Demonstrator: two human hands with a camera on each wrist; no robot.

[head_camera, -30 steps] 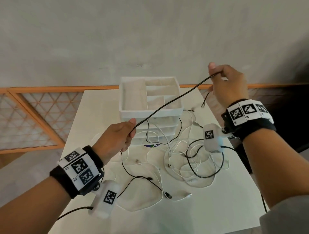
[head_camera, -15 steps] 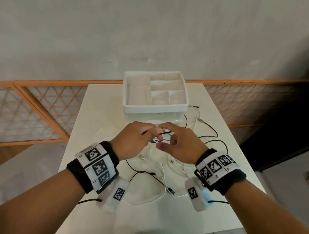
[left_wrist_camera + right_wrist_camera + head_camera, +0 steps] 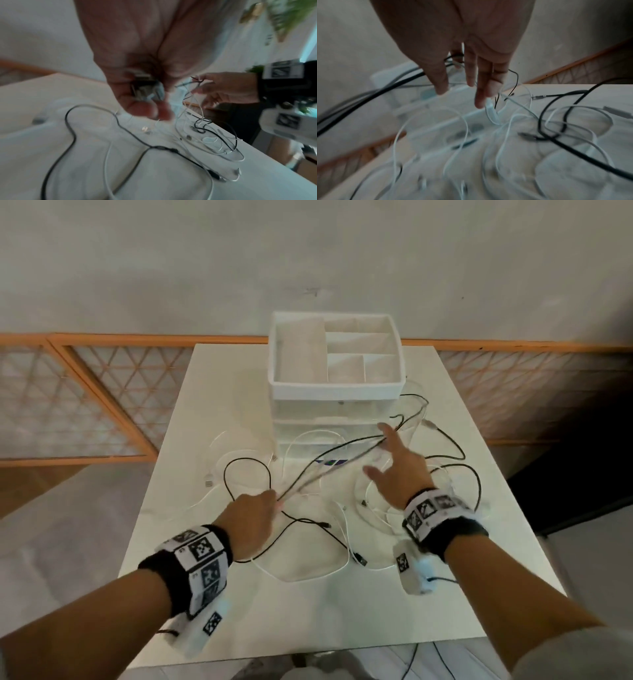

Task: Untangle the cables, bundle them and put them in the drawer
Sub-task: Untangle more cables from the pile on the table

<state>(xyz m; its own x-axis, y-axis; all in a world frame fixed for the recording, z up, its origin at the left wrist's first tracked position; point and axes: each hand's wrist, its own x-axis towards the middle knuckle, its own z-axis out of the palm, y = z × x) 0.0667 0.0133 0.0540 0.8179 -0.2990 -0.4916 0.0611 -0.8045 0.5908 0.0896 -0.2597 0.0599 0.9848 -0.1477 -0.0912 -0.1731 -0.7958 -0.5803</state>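
Black and white cables lie tangled on the white table [image 3: 308, 628] in front of a white drawer unit [image 3: 335, 386]. My left hand [image 3: 260, 508] pinches a few strands of the black cable [image 3: 342, 445], which run taut up and right to my right hand [image 3: 394, 463]. That hand is spread with straight fingers, and the cable crosses its index fingertip near the drawer fronts. In the left wrist view, my left hand [image 3: 145, 105] curls round cable ends. The right wrist view shows my right fingers [image 3: 479, 88] straight above the white cables [image 3: 505, 135]. The drawers appear closed.
The drawer unit carries an open tray with compartments [image 3: 342, 354] on top. Loose white loops [image 3: 308, 577] and a black plug [image 3: 359, 558] lie near the table's front. An orange lattice railing [image 3: 85, 405] runs behind the table at both sides.
The hands held the black cable stretched high, came together over the table, and have parted again. My right hand has let go and spread; the left keeps the strands.
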